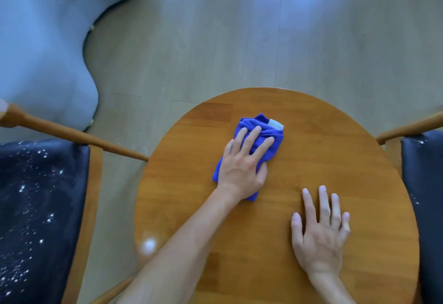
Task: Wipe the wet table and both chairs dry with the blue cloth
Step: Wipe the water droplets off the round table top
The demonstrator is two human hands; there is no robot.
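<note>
Hands are both down on the round wooden table (335, 150), which fills the lower middle and right of the frame. The left hand (242, 162), reaching in from the lower left, lies flat with fingers spread on top of the blue cloth (266, 135), pressing it against the tabletop rather than gripping it; the cloth is bunched and folded, sitting left of the table's centre toward the upper part, with a small pale tag (276, 124) showing at its upper right corner. The right hand (320, 234) is open and holds nothing, its palm flat on the bare wood at lower right, fingers fanned, well apart from the cloth. A bright glare spot sits on the table's lower left edge. The left chair (40, 207) stands at the left of the frame, its dark navy seat cushion speckled with bright droplets, and its wooden armrest (72, 135) slants toward the table edge. The right chair (426, 195) is cut off at the right edge, showing the same dark cushion with a few droplets and a wooden arm. A pale blue-grey upholstered sofa (43, 40) fills the upper left, on a light wood-plank floor (215, 40).
</note>
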